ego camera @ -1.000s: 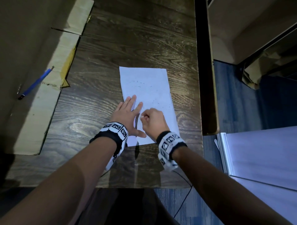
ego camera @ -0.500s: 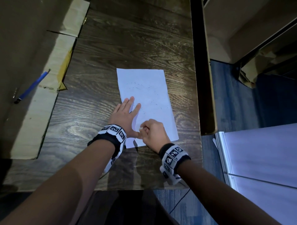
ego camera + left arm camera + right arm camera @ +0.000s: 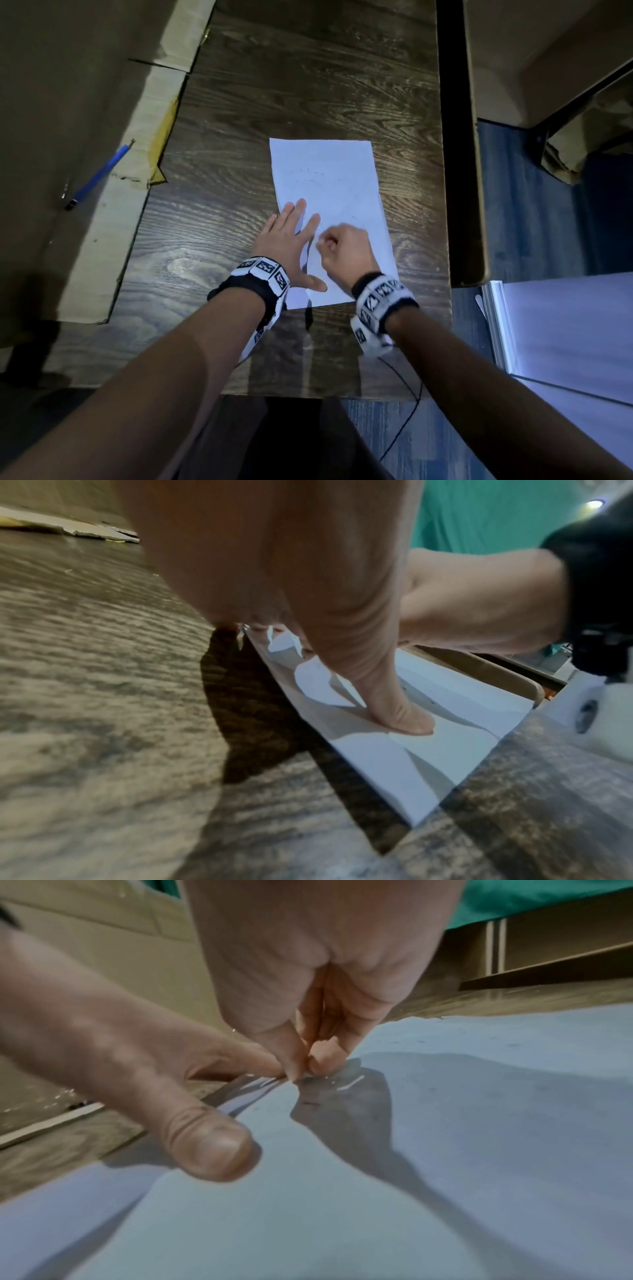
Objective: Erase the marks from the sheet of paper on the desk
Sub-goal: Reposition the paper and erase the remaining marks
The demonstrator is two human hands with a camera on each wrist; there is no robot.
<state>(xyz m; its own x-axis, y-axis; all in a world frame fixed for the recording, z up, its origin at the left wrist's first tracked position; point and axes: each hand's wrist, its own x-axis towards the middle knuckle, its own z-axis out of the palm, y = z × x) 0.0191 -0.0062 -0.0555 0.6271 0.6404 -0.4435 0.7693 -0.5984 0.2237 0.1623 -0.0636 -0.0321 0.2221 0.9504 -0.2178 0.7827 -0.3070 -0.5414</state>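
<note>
A white sheet of paper [image 3: 329,171] lies on the dark wooden desk [image 3: 274,85], with faint pencil marks [image 3: 308,172] on its upper half. My left hand [image 3: 287,236] lies flat over the sheet's left edge, fingers spread and thumb [image 3: 400,718] pressing the paper [image 3: 428,756] down. My right hand [image 3: 342,250] is curled over the lower middle of the sheet. Its fingertips [image 3: 294,1066] pinch a small white eraser [image 3: 319,244] against the paper [image 3: 445,1150], just right of the left forefinger. The eraser is mostly hidden by the fingers.
A blue pen [image 3: 99,174] lies on flattened cardboard [image 3: 113,240] along the desk's left side. The desk's right edge [image 3: 442,205] runs close to the sheet. A white panel [image 3: 565,325] stands on the floor at right, and a thin black cable [image 3: 404,421] hangs below the near edge.
My right hand slid toward the sheet's near edge beside the left thumb, then back up the sheet. The left hand kept its place on the paper.
</note>
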